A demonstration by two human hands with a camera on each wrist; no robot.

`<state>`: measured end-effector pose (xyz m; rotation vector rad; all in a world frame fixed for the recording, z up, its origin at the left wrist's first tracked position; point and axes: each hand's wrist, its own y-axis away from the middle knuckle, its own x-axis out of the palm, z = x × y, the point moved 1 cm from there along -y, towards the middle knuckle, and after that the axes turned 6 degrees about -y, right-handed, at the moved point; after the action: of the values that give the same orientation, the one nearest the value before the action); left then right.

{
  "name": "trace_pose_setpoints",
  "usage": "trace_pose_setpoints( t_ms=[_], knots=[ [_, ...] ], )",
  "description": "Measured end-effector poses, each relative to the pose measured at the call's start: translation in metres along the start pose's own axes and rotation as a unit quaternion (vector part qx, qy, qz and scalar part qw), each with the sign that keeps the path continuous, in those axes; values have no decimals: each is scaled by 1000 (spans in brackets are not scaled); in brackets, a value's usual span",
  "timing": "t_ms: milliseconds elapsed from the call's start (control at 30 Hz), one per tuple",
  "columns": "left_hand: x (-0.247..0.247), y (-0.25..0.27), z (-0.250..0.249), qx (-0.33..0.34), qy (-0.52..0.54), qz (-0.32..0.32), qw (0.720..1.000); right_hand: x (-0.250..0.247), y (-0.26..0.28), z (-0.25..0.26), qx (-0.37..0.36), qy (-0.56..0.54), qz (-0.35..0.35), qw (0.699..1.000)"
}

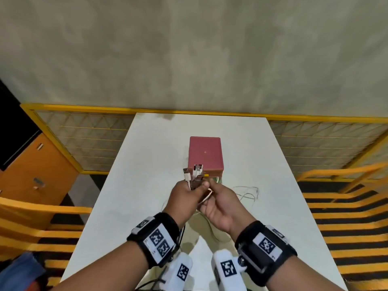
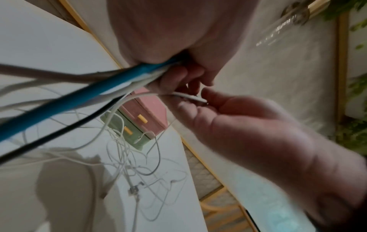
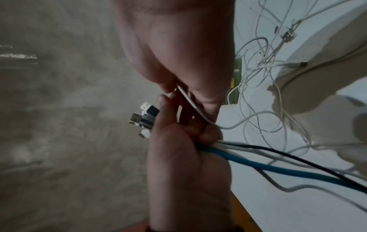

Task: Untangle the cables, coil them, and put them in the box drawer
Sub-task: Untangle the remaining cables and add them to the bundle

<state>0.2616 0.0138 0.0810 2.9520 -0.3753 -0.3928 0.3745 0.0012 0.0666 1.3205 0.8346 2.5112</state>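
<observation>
My left hand grips a bundle of cables, blue, black and white, just below their USB plugs, which stick up above the fist. Beside it, my right hand pinches one white cable between thumb and fingers, close against the left fist. The cables' loose lengths hang down to a tangle on the white table. Just beyond the hands stands the red box. Its green drawer with yellow handles is pulled out a little, and a white cable loops over it.
A thin cable loop lies on the table right of my hands. Yellow railings run behind the table and down both sides. An orange cabinet stands to the left.
</observation>
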Motion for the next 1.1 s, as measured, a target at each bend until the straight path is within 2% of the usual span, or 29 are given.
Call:
trace_pose_setpoints(
  t_ms=[100,167,267,300,367,433,467,500,567,600,667,800,933,1000,1100],
  knots=[
    [8,1,9,4,-41,27,999,-3,2,9,18,-1,-9,1000],
    [8,5,8,7,-18,57,998,-5,1,15,41,28,-13,999],
    [-2,21,6,-35,-47,158,986,-10,-2,39,23,62,-30,997],
    [-9,29,9,-58,-80,209,973,-12,-2,50,15,63,-30,997],
    [-24,45,19,-93,-167,314,930,-14,-1,70,-1,35,-28,999],
    [-38,59,32,-110,-249,377,885,-16,1,82,-13,16,-27,999],
    [-44,61,37,-113,-255,374,884,-17,2,84,-17,18,-27,999],
    [-48,61,37,-113,-232,344,903,-17,4,83,-19,25,-28,999],
    [-49,52,30,-111,-108,208,966,-17,6,76,-16,50,-30,998],
    [-47,44,24,-109,-34,134,984,-16,8,68,-10,65,-27,997],
    [-37,28,4,-85,55,62,993,-13,11,48,9,96,-13,995],
    [-2,15,-18,-38,58,66,995,6,18,13,23,77,38,996],
    [10,20,-18,-55,105,62,991,7,22,8,35,70,22,997],
    [5,24,-11,-65,87,96,989,3,23,22,43,71,7,997],
    [-8,41,9,-103,-6,193,976,-6,22,58,-15,67,-42,997]
  ],
)
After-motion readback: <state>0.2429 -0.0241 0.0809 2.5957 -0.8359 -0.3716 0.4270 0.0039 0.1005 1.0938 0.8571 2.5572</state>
